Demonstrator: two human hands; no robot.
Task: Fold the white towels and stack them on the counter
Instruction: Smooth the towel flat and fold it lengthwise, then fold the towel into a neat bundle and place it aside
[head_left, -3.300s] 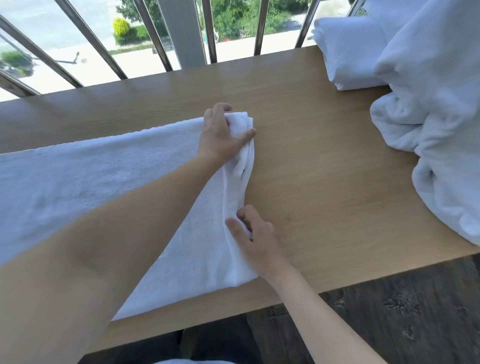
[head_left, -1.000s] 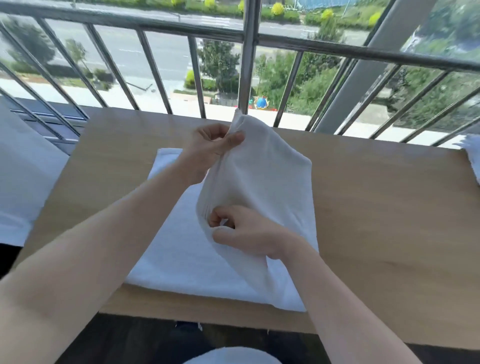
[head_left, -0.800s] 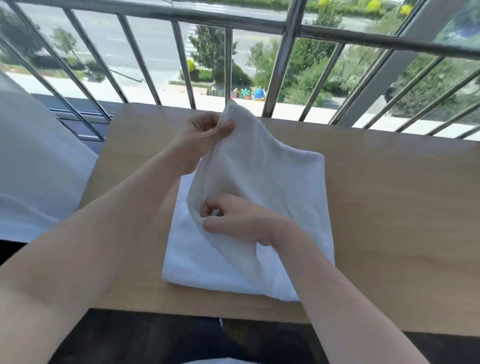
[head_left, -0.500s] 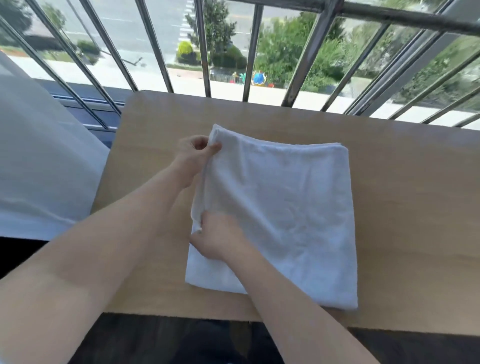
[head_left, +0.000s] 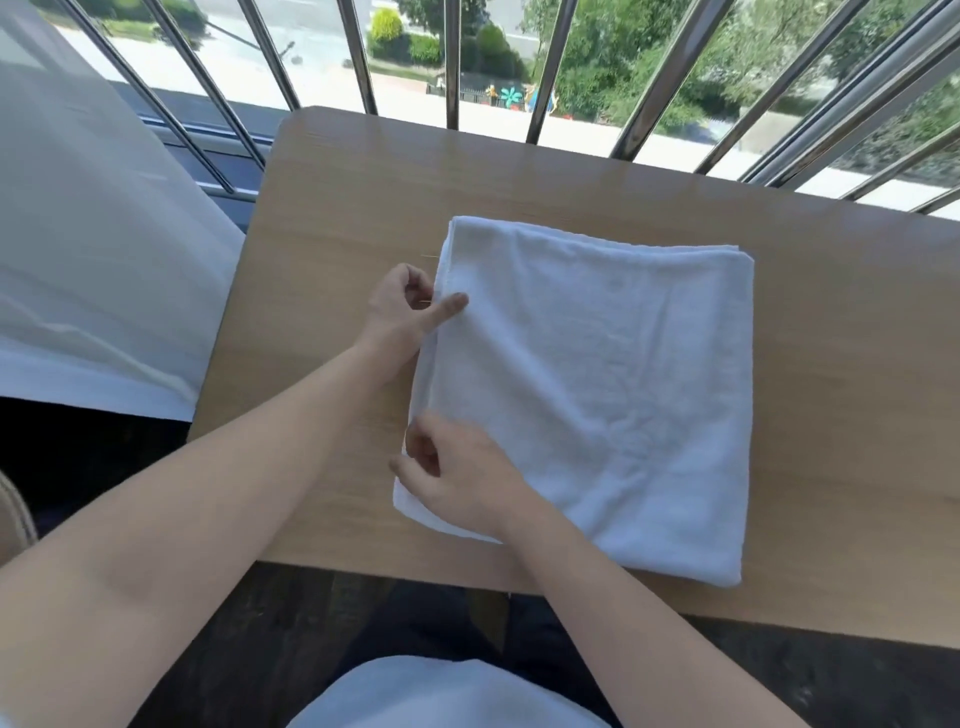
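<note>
A white towel (head_left: 597, 395) lies folded in a flat rectangle on the wooden counter (head_left: 337, 218). Both of my hands are at its left edge. My left hand (head_left: 405, 312) pinches that edge near the far corner, thumb on top and fingers curled beneath. Nearer to me, my right hand (head_left: 457, 483) lies on the towel by the near left corner, its curled fingers pinching the same edge. The other towels are out of view.
A metal railing (head_left: 452, 62) runs along the counter's far side, with a street and trees beyond. White fabric (head_left: 104, 249) hangs left of the counter's left end. Dark floor lies below the near edge. White clothing (head_left: 441, 691) shows at the bottom.
The half of the towel that my hands held up has come down flat over the rest. Both hands stay on its left edge, the left one now lower along it.
</note>
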